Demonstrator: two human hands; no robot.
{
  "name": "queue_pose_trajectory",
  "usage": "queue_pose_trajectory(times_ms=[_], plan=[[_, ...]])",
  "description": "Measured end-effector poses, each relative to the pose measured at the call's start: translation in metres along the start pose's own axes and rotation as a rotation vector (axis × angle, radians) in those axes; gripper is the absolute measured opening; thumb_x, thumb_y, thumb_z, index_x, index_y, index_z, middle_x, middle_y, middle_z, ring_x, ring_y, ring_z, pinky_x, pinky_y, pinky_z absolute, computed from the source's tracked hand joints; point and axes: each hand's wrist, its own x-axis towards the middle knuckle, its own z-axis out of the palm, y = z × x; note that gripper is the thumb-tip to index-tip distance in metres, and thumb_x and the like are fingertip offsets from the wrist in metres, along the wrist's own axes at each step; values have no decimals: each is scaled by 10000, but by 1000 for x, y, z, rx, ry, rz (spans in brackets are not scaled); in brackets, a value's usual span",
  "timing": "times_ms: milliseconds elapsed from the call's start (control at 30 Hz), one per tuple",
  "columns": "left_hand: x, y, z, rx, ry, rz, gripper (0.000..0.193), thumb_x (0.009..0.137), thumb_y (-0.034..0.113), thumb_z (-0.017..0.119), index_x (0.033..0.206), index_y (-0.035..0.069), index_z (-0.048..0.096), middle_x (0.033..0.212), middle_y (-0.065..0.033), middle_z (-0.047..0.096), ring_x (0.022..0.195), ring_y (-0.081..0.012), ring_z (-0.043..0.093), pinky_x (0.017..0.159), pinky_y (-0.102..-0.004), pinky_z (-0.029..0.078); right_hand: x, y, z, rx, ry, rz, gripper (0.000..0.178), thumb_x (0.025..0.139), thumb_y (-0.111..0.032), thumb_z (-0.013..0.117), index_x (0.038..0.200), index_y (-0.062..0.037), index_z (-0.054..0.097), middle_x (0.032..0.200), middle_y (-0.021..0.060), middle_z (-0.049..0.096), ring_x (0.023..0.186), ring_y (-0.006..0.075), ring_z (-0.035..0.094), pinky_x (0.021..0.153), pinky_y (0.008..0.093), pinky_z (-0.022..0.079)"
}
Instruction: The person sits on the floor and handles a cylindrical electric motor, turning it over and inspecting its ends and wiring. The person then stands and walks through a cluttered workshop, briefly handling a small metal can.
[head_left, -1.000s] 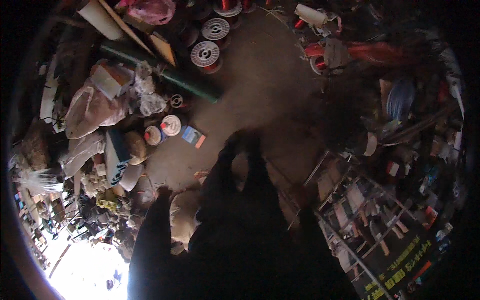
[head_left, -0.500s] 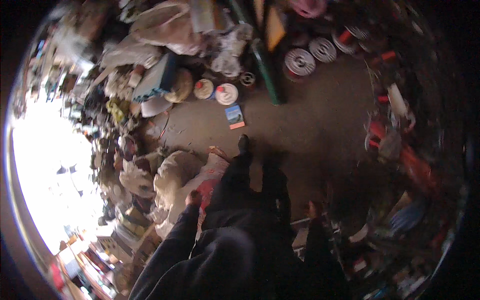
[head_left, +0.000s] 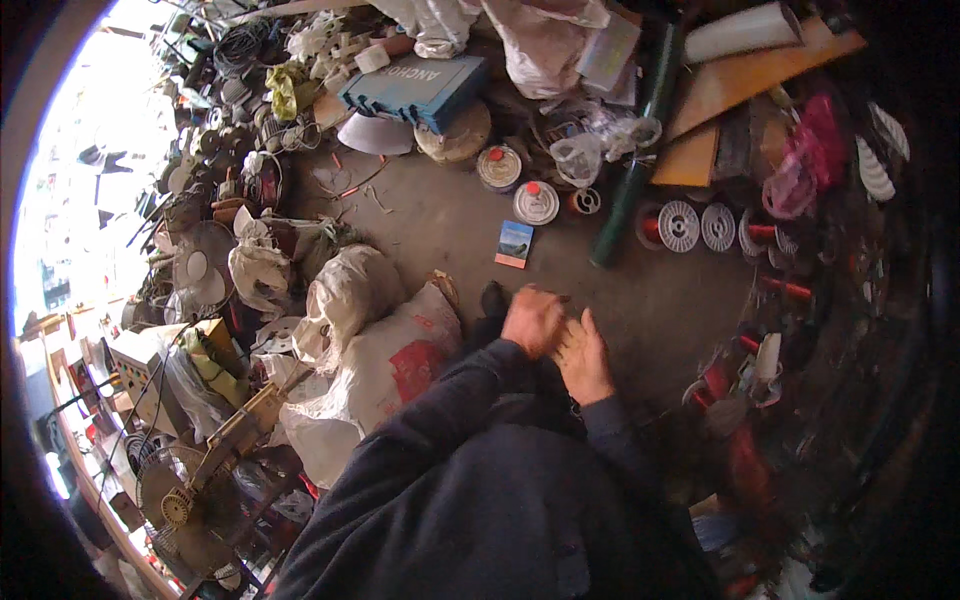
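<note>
My left hand and my right hand are close together in front of my body, above the concrete floor. The right palm shows with its thumb up and its fingers stretched toward the left hand; nothing is visible in it. Motion smears the fingers of my left hand, so their shape is unclear. Beyond the hands, a small blue booklet with an orange lower edge lies flat on the floor. Behind it stand a white-lidded can with a red cap and a similar can.
To the left sit stuffed white sacks and a dusty fan. At the back are a blue case, a leaning green tube and wooden boards. Spools of copper wire line the right back.
Both hands have come up from beside my legs and met in front of me. The view has turned left, so the booklet and cans sit further right in the picture.
</note>
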Motion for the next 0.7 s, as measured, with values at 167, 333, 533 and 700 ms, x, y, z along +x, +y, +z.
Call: queue_pose_trajectory(times_ms=[167, 333, 533, 700], plan=[[-57, -174, -32, -98, -89, -930, 434, 1011, 397, 576, 1302, 83, 648, 1250, -237, 709, 1148, -466, 670, 944, -544, 548, -2, -68, 38, -625, -22, -149, 381, 1087, -348, 570, 1236, -16, 684, 1062, 129, 763, 902, 225, 750, 873, 351, 588], [-171, -259, -45, -301, 269, -1225, 325, 958, 315, 606, 1111, 66, 746, 1064, -157, 777, 1031, -351, 731, 915, -422, 554, 95, -129, 1, -852, 181, -133, 275, 1046, -278, 628, 1177, -46, 693, 996, 91, 758, 801, 167, 734, 752, 305, 570], [-259, -233, 12, -467, 502, -1528, 327, 932, 316, 638, 1117, 83, 774, 1069, -136, 789, 1020, -306, 746, 912, -415, 565, 220, -195, -23, -996, 203, -40, 220, 1030, -265, 645, 1068, -51, 674, 895, 60, 727, 685, 136, 680, 594, 301, 509], [-204, -193, 14, -181, 603, -1509, 294, 941, 272, 619, 1113, 89, 770, 1076, -139, 778, 1026, -306, 739, 922, -408, 559, 297, -227, 4, -1072, 196, -63, 246, 1021, -284, 666, 1078, -45, 677, 880, 55, 720, 671, 121, 665, 562, 291, 497]])
